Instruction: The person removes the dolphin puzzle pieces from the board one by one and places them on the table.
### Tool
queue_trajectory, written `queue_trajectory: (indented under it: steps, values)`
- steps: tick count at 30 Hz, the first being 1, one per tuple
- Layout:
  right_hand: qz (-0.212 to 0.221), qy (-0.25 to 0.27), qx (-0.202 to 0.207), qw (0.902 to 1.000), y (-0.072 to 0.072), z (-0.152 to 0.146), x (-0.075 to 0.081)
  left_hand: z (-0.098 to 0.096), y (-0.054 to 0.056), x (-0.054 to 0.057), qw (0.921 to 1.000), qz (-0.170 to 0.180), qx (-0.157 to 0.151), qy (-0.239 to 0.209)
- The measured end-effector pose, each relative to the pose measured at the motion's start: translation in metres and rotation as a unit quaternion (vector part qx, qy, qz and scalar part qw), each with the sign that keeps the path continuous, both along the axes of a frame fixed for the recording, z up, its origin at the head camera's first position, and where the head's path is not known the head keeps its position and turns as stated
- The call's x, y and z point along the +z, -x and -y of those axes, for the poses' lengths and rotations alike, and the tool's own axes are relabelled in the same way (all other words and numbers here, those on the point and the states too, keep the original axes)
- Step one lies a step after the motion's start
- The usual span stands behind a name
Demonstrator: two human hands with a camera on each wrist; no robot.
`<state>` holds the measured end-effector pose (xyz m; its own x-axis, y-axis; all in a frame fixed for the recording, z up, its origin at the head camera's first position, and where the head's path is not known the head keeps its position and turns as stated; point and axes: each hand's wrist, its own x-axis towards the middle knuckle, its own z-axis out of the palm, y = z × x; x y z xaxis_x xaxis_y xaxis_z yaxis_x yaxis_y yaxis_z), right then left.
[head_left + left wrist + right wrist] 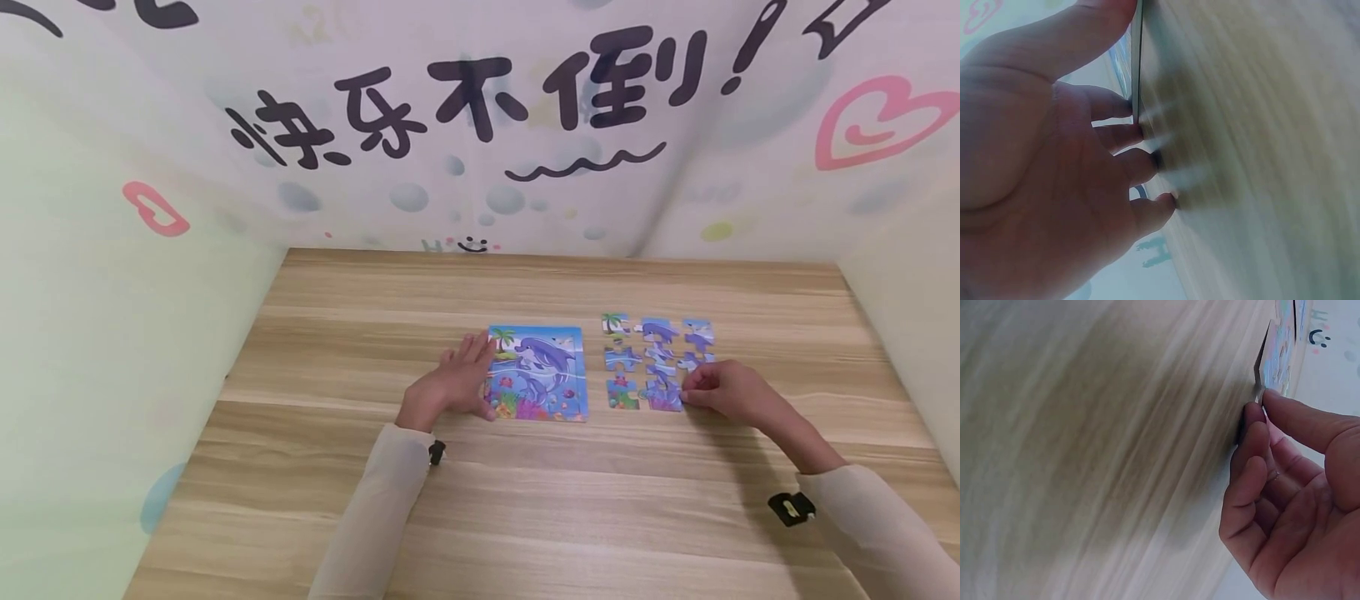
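A dolphin picture board [536,375] with a blue border lies flat on the wooden table. My left hand [457,385] rests at the board's left side with fingers spread and fairly straight; its thumb touches near the lower left corner. In the left wrist view the board's thin edge [1137,75] meets the fingers. To the right of the board lie several loose jigsaw pieces [622,360] in rough columns. At their lower right, my right hand [731,393] pinches a jigsaw piece between thumb and forefinger, the piece largely hidden by the fingers.
The wooden table [570,500] meets a white printed backdrop [420,225] behind the pieces. Pale side walls stand left and right. A black band [791,508] hangs at the right sleeve.
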<state>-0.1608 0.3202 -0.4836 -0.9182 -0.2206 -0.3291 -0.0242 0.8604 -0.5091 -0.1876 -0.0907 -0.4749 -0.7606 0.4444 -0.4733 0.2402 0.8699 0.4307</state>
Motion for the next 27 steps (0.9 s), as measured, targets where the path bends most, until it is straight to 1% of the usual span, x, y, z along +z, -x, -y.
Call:
queue_trajectory:
  steps: [5, 11, 15, 19, 23, 27]
  values:
    - [-0.005, -0.003, 0.001, 1.0000, 0.001, 0.000, -0.002, 0.000, 0.000, 0.001, 1.0000, 0.001, -0.001, 0.000]
    - [-0.001, 0.006, -0.009, 0.9999, 0.001, 0.003, 0.003, 0.000, 0.000, 0.000, 1.0000, 0.003, 0.002, -0.003]
    - [-0.014, 0.021, -0.019, 0.9995, 0.002, 0.014, 0.008, 0.000, 0.000, 0.000, 1.0000, 0.001, -0.001, 0.002]
    - [-0.033, 0.029, -0.010, 0.9990, 0.002, 0.030, 0.008, -0.001, 0.000, 0.001, 1.0000, 0.001, -0.004, 0.006]
    - [-0.047, 0.052, -0.003, 0.9975, 0.002, 0.047, 0.005, -0.001, 0.000, 0.002, 1.0000, 0.002, -0.003, 0.006]
    - [-0.040, 0.088, -0.005, 0.9953, 0.002, 0.064, 0.002, -0.001, -0.001, 0.003, 1.0000, 0.003, -0.003, 0.004]
